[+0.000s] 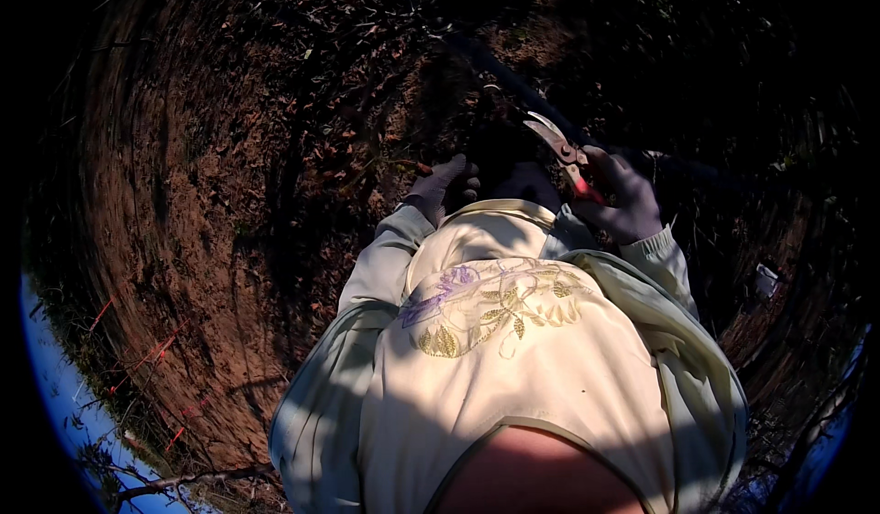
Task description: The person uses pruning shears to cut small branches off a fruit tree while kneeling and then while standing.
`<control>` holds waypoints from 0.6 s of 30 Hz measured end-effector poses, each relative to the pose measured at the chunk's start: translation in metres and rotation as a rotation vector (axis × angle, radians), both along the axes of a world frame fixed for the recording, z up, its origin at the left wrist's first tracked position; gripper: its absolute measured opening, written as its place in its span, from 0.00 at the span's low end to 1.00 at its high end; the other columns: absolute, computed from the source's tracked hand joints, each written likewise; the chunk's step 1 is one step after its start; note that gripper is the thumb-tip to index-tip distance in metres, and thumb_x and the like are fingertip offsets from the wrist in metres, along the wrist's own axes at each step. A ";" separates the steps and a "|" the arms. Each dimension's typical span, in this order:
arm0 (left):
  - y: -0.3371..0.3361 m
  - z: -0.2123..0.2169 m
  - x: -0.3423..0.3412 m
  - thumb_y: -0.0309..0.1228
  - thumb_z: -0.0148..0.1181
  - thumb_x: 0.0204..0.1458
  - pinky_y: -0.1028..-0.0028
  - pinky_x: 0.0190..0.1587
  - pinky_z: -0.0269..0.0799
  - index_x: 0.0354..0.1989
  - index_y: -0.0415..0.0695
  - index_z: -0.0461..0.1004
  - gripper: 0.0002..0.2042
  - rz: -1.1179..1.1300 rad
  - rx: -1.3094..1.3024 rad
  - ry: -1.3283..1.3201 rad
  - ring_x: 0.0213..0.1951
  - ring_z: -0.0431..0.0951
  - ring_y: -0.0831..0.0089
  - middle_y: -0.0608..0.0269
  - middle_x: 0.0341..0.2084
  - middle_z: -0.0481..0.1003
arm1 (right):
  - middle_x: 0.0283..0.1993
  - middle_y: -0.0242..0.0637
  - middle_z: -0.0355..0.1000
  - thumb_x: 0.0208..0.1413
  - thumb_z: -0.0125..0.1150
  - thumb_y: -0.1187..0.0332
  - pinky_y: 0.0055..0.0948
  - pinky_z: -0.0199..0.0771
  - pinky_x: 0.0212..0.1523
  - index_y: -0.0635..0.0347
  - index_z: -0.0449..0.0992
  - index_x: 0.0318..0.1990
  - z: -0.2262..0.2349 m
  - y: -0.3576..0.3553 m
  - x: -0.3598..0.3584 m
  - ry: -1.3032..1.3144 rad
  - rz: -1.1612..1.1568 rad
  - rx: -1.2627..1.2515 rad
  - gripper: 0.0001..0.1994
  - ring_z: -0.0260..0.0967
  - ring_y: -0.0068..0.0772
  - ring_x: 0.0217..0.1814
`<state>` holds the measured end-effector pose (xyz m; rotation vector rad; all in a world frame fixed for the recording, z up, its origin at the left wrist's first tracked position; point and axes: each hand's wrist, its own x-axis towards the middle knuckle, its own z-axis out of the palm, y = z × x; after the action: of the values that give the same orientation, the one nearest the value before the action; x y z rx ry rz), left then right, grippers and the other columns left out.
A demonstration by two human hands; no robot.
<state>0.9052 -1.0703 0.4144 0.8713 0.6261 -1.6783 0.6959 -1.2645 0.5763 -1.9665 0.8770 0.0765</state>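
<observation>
My right hand, in a dark grey-purple glove, is wrapped round pruning shears. Their red grip shows at the palm, and the curved metal blades stand apart, pointing up and to the left. On the left, in front of my waist, my left hand wears a similar glove with its fingers curled in. Whatever it may hold is hidden. A brown twig ends right at the upper edge of this hand; I cannot tell whether it is gripped or lies behind.
Reddish-brown soil with dry leaves spreads to the left. A thin grey trunk or pole crosses diagonally beyond my hands. A small white object lies at the right. Bare branches and red strands show at the lower left.
</observation>
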 end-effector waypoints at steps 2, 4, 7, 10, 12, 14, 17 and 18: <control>-0.018 0.000 -0.003 0.42 0.58 0.57 0.69 0.33 0.74 0.39 0.41 0.72 0.15 0.055 -0.020 -0.073 0.28 0.73 0.69 0.62 0.27 0.73 | 0.49 0.41 0.69 0.37 0.71 0.73 0.30 0.70 0.55 0.60 0.65 0.59 -0.003 0.000 0.001 -0.055 0.002 0.025 0.36 0.71 0.35 0.53; -0.035 0.008 -0.004 0.44 0.58 0.57 0.69 0.33 0.75 0.39 0.40 0.73 0.17 0.089 -0.024 -0.142 0.28 0.74 0.68 0.60 0.28 0.74 | 0.47 0.40 0.69 0.37 0.72 0.73 0.30 0.71 0.54 0.61 0.65 0.59 -0.004 0.000 0.002 -0.059 0.025 0.018 0.36 0.71 0.34 0.51; -0.062 0.030 0.001 0.49 0.54 0.57 0.68 0.32 0.76 0.40 0.41 0.74 0.20 0.117 -0.045 -0.164 0.26 0.75 0.68 0.59 0.29 0.76 | 0.46 0.40 0.69 0.37 0.73 0.72 0.29 0.72 0.53 0.61 0.66 0.59 -0.009 0.000 0.003 -0.123 0.007 0.119 0.36 0.72 0.33 0.49; -0.074 0.024 0.000 0.49 0.53 0.58 0.67 0.33 0.76 0.43 0.43 0.75 0.20 0.118 -0.027 -0.145 0.25 0.76 0.68 0.58 0.29 0.76 | 0.45 0.40 0.69 0.36 0.74 0.71 0.29 0.72 0.52 0.62 0.67 0.58 -0.011 0.000 0.008 -0.184 0.029 0.122 0.36 0.72 0.35 0.47; -0.077 0.024 -0.001 0.48 0.52 0.59 0.69 0.33 0.77 0.44 0.44 0.75 0.19 0.149 -0.051 -0.133 0.28 0.77 0.68 0.58 0.31 0.78 | 0.45 0.41 0.69 0.35 0.74 0.70 0.29 0.73 0.52 0.63 0.67 0.57 -0.003 -0.006 0.014 -0.119 0.096 0.068 0.36 0.72 0.36 0.47; -0.083 0.033 -0.003 0.47 0.51 0.59 0.70 0.34 0.77 0.43 0.44 0.75 0.18 0.180 -0.048 -0.124 0.30 0.78 0.68 0.59 0.32 0.78 | 0.45 0.43 0.70 0.35 0.74 0.69 0.30 0.73 0.52 0.63 0.67 0.57 0.000 -0.007 0.016 -0.082 0.109 0.040 0.36 0.72 0.37 0.47; -0.087 0.021 -0.001 0.43 0.52 0.60 0.68 0.37 0.78 0.42 0.43 0.75 0.16 0.223 -0.210 -0.064 0.35 0.79 0.68 0.59 0.34 0.78 | 0.45 0.43 0.70 0.35 0.75 0.67 0.30 0.73 0.51 0.64 0.68 0.57 -0.001 -0.007 0.019 -0.077 0.088 0.036 0.37 0.72 0.35 0.47; -0.087 0.017 -0.002 0.42 0.52 0.60 0.68 0.38 0.78 0.42 0.43 0.75 0.15 0.230 -0.210 -0.053 0.36 0.79 0.68 0.59 0.34 0.78 | 0.45 0.42 0.71 0.35 0.76 0.66 0.29 0.72 0.51 0.64 0.68 0.57 -0.001 -0.009 0.020 -0.075 0.100 0.031 0.37 0.72 0.34 0.47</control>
<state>0.9034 -1.1572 0.4317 0.6646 0.4842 -1.4774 0.7156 -1.2735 0.5753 -1.9709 0.7245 0.0739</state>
